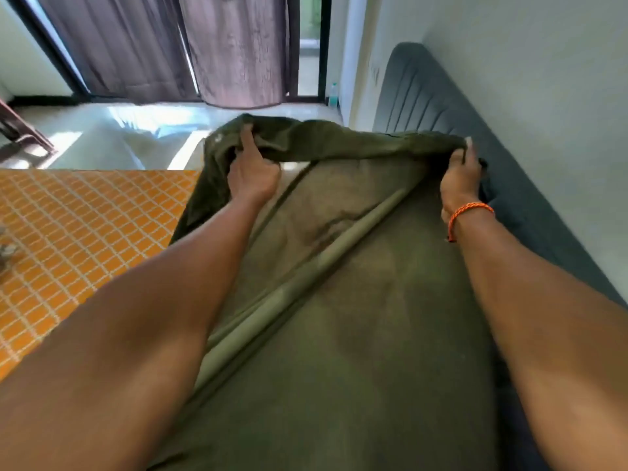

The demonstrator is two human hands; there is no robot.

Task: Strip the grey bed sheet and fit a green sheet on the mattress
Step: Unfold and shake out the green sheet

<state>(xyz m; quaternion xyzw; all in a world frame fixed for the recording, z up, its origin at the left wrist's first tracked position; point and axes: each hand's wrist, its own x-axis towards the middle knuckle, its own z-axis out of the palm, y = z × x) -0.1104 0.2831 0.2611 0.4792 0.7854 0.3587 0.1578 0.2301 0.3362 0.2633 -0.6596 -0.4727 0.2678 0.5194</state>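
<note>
The green sheet [339, 300] hangs stretched between both arms, above the patterned mattress [68, 232]; left hand [253, 171] and right hand [460, 178] each grip its bunched top edge; no grey sheet shows (stripped, I'd guess); spreading and tucking remain.

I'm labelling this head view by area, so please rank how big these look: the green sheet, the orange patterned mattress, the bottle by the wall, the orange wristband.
1. green sheet
2. orange patterned mattress
3. and 4. bottle and orange wristband: both tiny and look alike; the bottle sits much farther away, so unranked.
</note>
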